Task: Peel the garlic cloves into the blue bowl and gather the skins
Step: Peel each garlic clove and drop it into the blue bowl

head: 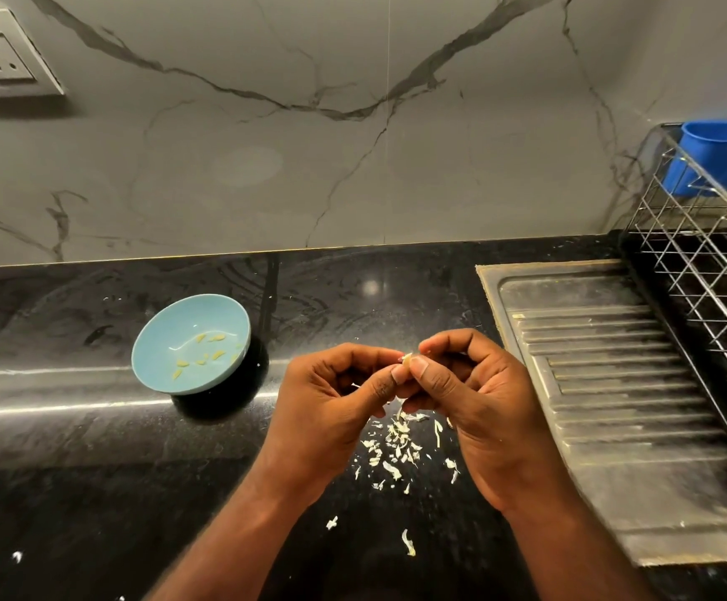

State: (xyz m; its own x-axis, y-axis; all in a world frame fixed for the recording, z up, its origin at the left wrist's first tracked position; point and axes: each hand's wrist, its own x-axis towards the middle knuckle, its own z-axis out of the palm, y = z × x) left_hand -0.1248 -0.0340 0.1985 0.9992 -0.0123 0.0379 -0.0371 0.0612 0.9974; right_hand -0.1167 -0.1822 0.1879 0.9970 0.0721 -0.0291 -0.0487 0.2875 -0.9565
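While both of your hands meet above the black counter [93,427], the garlic clove [407,357] sits pinched between them. Your left hand [335,396] curls thumb and fingertips round one side, and your right hand [483,409] nips the other with thumb and forefinger; neither is open. Reckon the clove tiny, light and firm, likely slick once bared, with a papery, brittle skin that tears into flecks. Hold it by the ends and lift the skin at the tip with a nail.

The blue bowl [166,314] stands to your left, well apart from the hands, with several peeled cloves [205,353] inside; bare counter lies between. The skins [392,444] lie scattered just beneath your hands, with a few strays nearer you. The drainboard [613,383] has its raised edge near the pile on the right, so sweep leftward.
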